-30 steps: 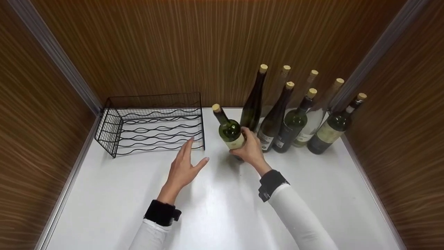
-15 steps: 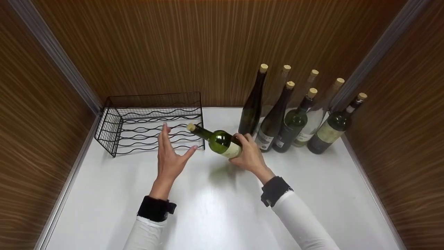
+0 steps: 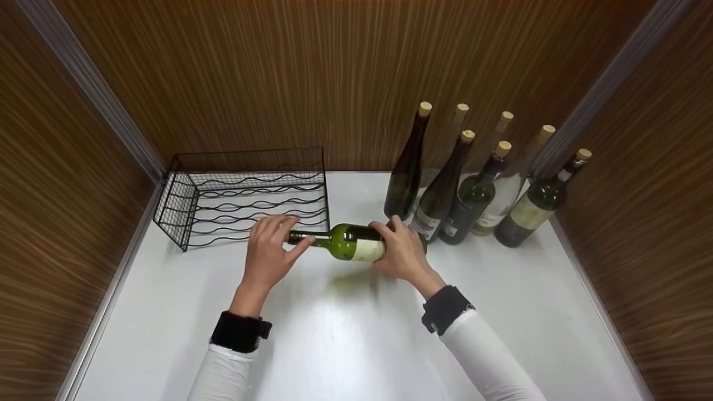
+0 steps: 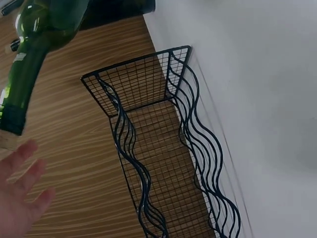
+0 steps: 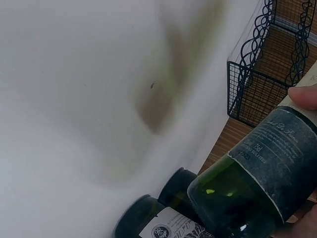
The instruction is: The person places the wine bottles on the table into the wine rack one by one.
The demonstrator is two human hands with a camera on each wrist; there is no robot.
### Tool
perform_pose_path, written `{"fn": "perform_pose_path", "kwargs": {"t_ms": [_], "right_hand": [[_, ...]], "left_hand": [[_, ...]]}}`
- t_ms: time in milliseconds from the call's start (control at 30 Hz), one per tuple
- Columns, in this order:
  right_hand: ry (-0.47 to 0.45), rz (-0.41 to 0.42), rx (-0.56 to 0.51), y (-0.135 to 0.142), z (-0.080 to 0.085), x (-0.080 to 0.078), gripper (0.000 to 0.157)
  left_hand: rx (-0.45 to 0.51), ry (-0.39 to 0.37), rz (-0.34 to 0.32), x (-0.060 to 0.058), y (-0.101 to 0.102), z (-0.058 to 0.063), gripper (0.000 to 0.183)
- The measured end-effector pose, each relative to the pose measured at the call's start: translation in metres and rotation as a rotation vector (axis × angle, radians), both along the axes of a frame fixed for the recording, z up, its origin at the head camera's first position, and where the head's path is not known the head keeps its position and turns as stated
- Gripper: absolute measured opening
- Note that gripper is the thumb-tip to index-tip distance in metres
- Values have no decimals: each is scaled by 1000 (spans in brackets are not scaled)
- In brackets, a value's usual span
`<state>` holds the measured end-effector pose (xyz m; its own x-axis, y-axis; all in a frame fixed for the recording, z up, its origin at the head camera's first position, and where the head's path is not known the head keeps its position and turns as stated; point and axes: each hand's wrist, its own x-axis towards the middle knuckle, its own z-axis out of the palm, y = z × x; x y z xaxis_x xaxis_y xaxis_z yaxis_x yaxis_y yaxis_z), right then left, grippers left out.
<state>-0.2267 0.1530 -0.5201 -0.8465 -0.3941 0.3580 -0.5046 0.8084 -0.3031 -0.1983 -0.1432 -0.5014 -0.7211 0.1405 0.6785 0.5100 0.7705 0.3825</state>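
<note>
A green wine bottle [image 3: 342, 243] with a pale label lies level in the air above the table, its neck pointing left. My right hand [image 3: 405, 252] grips it around the body near the base; in the right wrist view the thumb [image 5: 304, 96] presses on the label. At the corked end, my left hand [image 3: 266, 253] is spread around the neck, fingers behind and thumb in front. The left wrist view shows its fingers [image 4: 22, 181] fairly straight beside the cork [image 4: 7, 140], with no firm grip visible. Just behind the left hand stands a black wire wine rack [image 3: 178, 210] with wavy rails.
Several corked wine bottles stand upright at the right, among them a tall dark bottle [image 3: 405, 184] close behind the right hand and a green bottle [image 3: 526, 214] by the right wall. A wood-grain panel [image 3: 356, 83] backs the white table [image 3: 334, 345].
The bottle has tipped from leaning upright to level, neck swinging down to the left in the right hand. My left hand has moved left, then come to the neck end.
</note>
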Motion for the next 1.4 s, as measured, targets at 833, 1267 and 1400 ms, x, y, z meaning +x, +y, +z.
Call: {"fn": "perform_pose_path", "kwargs": {"t_ms": [833, 1267, 1400], "right_hand": [[-12, 117, 186, -4, -3, 11, 81], [-98, 230, 145, -6, -5, 13, 76], [-116, 249, 119, -7, -8, 14, 73]], "left_hand": [[-370, -515, -163, 15, 16, -20, 46], [-307, -516, -266, 16, 1, -31, 35], [-277, -552, -271, 18, -5, -35, 35]]}}
